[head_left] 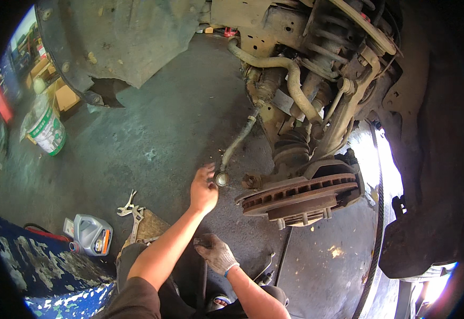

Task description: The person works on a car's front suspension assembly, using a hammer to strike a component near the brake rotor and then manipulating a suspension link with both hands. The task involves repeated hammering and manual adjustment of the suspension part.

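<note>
My bare left hand [203, 190] is at the tie rod end [221, 179], its thumb and fingers curled around the near side of the round joint. The fingertips are slightly blurred and partly hidden. From that joint the worn tie rod [237, 141] runs up to the steering parts under the car. My right hand [217, 254] wears a white knitted glove with dark, dirty fingertips. It is held low in front of my lap with the fingers closed; what they hold, if anything, is hidden. The rusty brake disc [301, 196] with its wheel studs stands to the right of the joint.
Coil spring [333, 40] and stabiliser bar [274, 62] hang above. Wrenches [134, 215] lie at lower left beside a grey oil jug [92, 234] and a peeling blue post [40, 260]. A white-green bucket [47, 130] stands farther left. A dark cable [379, 212] runs down the right.
</note>
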The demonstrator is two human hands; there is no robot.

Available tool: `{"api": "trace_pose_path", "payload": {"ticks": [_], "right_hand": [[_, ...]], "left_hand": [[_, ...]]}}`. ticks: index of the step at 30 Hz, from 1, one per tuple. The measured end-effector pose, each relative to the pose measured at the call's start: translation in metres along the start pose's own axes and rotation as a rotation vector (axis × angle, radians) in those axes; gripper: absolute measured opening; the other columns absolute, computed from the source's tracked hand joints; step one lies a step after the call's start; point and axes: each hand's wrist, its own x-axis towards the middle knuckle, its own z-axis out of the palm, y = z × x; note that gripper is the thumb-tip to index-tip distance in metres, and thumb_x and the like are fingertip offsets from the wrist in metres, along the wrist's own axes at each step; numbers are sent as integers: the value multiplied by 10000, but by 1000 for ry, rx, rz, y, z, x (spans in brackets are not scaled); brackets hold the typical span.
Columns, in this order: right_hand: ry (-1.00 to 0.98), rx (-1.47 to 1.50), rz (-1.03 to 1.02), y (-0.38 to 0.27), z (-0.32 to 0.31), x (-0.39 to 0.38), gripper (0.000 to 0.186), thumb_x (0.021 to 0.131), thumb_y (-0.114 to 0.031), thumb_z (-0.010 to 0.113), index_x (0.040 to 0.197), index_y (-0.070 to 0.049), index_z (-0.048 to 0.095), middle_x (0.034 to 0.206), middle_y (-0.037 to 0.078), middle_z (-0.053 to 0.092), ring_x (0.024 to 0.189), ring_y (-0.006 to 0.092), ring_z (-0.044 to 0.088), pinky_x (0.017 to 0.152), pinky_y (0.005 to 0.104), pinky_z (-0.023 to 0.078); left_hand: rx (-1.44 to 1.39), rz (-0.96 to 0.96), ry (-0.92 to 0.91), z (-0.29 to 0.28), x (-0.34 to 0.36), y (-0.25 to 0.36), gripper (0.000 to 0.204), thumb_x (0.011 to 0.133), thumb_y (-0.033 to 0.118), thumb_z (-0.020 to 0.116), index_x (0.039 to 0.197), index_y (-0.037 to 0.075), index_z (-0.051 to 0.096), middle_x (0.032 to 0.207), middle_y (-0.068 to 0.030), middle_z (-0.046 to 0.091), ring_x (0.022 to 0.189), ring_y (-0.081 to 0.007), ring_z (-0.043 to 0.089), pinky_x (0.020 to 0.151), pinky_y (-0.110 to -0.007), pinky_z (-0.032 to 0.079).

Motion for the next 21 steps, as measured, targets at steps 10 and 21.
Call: {"api": "trace_pose_path", "payload": {"ticks": [10,21], "right_hand": [[-58,-164,63,-1,15,7,581,934,-381,693,1365,-18,551,1258,272,674,1204,424,641,1029,466,511],[-73,-328,-31,12,19,4,608,944,-395,680,1387,-9,522,1318,236,657,1238,397,625,1055,456,503]], "left_hand": [[-1020,-517,-250,14,-2,22,427,980,334,619,1217,-15,555,1064,-175,706,959,-283,700,894,-409,561],[-741,-691,10,-11,-8,47,630,1079,575,412,1295,-8,515,1112,-165,655,959,-202,617,839,-370,517]]}}
